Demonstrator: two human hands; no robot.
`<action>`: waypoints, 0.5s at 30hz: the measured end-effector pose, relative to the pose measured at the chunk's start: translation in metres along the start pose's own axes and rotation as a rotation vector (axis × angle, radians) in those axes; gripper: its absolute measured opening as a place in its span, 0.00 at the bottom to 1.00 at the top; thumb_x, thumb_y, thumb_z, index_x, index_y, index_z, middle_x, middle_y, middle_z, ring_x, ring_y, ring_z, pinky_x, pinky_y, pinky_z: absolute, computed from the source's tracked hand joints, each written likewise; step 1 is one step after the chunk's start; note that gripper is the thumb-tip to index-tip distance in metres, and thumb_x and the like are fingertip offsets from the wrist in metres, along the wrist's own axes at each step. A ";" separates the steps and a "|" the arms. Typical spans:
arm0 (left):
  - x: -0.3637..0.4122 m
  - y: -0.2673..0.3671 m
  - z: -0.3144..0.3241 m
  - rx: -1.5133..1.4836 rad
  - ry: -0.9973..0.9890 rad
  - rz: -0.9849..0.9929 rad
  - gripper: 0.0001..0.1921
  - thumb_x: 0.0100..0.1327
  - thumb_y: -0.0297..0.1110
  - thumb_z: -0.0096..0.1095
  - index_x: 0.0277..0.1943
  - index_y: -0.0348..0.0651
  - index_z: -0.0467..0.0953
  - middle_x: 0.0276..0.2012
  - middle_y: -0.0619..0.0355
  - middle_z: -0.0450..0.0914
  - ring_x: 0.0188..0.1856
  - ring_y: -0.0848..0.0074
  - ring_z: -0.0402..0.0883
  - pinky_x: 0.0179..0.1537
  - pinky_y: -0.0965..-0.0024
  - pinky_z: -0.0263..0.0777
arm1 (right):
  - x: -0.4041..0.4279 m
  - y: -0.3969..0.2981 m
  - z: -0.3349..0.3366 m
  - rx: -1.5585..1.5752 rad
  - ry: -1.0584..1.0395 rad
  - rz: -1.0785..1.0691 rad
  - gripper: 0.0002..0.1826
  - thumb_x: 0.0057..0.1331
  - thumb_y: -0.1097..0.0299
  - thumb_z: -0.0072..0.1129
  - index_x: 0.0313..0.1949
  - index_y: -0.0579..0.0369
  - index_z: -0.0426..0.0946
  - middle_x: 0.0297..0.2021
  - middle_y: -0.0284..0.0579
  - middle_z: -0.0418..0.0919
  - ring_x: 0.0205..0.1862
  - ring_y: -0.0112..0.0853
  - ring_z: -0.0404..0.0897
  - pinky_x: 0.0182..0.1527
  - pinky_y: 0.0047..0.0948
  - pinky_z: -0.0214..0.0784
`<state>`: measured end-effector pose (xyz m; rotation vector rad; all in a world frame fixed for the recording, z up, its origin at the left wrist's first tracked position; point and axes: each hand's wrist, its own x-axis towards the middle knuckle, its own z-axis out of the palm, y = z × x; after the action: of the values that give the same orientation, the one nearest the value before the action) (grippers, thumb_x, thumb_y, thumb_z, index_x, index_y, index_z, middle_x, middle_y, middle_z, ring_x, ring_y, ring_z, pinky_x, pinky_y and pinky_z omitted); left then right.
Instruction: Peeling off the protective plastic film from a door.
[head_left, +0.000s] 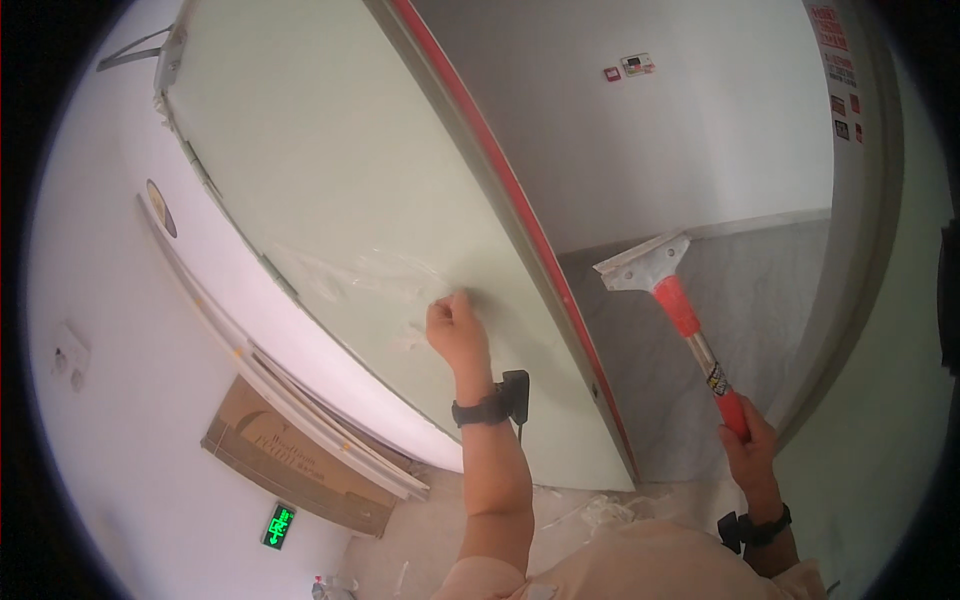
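My left hand (456, 330) is at the face of a pale green door leaf (360, 180), its fingers closed in a pinch. Wrinkled clear plastic film (382, 277) stretches across the door to those fingertips. In my right hand (752, 454) is a long-handled scraper (676, 304) with red grips and a wide metal head. The scraper points up and to the left, its head in front of the doorway and apart from the door leaf. The exact edge of the film in my left fingers is too small to make out.
Long trim strips (285, 382) and a flat cardboard box (292, 457) lean at the left wall. A lit green exit sign (278, 525) is on that wall. Crumpled film (607, 514) litters the floor below the door. The door frame (862, 225) curves along the right.
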<state>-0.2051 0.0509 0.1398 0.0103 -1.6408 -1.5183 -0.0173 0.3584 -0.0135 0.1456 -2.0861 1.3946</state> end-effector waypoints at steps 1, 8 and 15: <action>0.000 0.000 0.000 -0.101 -0.025 -0.061 0.08 0.56 0.32 0.58 0.28 0.36 0.70 0.22 0.62 0.71 0.22 0.85 0.65 0.23 0.81 0.60 | 0.000 0.001 0.000 -0.002 0.001 0.003 0.21 0.56 0.72 0.55 0.50 0.65 0.66 0.32 0.48 0.74 0.30 0.29 0.73 0.33 0.27 0.67; -0.003 0.012 -0.006 -0.196 -0.237 -0.248 0.08 0.56 0.33 0.60 0.30 0.38 0.72 0.21 0.64 0.70 0.22 0.86 0.65 0.23 0.82 0.58 | 0.001 0.010 0.004 -0.006 0.028 -0.003 0.22 0.55 0.74 0.55 0.51 0.63 0.66 0.33 0.46 0.74 0.32 0.27 0.72 0.35 0.25 0.65; -0.021 0.003 -0.001 0.042 -0.227 -0.020 0.07 0.57 0.33 0.60 0.31 0.39 0.73 0.22 0.64 0.71 0.25 0.85 0.66 0.27 0.81 0.59 | 0.009 0.011 0.010 0.026 0.048 0.028 0.23 0.53 0.78 0.54 0.51 0.61 0.67 0.32 0.42 0.73 0.31 0.24 0.69 0.37 0.22 0.64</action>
<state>-0.1902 0.0619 0.1303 -0.1270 -1.8556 -1.5455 -0.0331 0.3560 -0.0199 0.0933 -2.0387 1.4281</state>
